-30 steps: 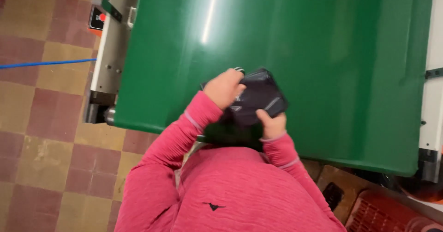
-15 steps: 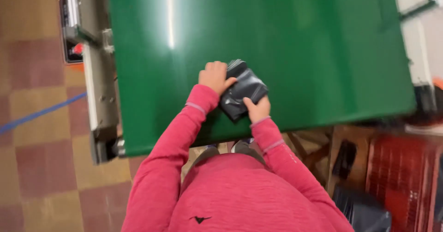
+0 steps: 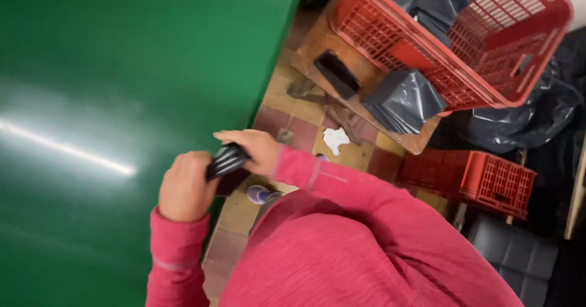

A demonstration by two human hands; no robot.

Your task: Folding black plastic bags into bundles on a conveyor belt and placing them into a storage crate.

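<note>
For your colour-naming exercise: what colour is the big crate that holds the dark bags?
Red, a lattice-walled crate; the head view shows it best.

A green desk point(image 3: 122, 69) fills the left of the scene, its glossy top catching a bright streak of light; its right edge runs down toward the near middle. To the right lies a tiled floor point(image 3: 302, 130) of red and yellow squares. On the floor stand a low wooden stand point(image 3: 366, 108), a small red crate point(image 3: 470, 179) near the right, and dark bags point(image 3: 519, 124) at the far right. A white scrap point(image 3: 335, 140) lies on the tiles just beside the stand. On the stand rest a large red crate point(image 3: 452, 50) and a grey plastic packet point(image 3: 403, 99) leaning against it.
</note>
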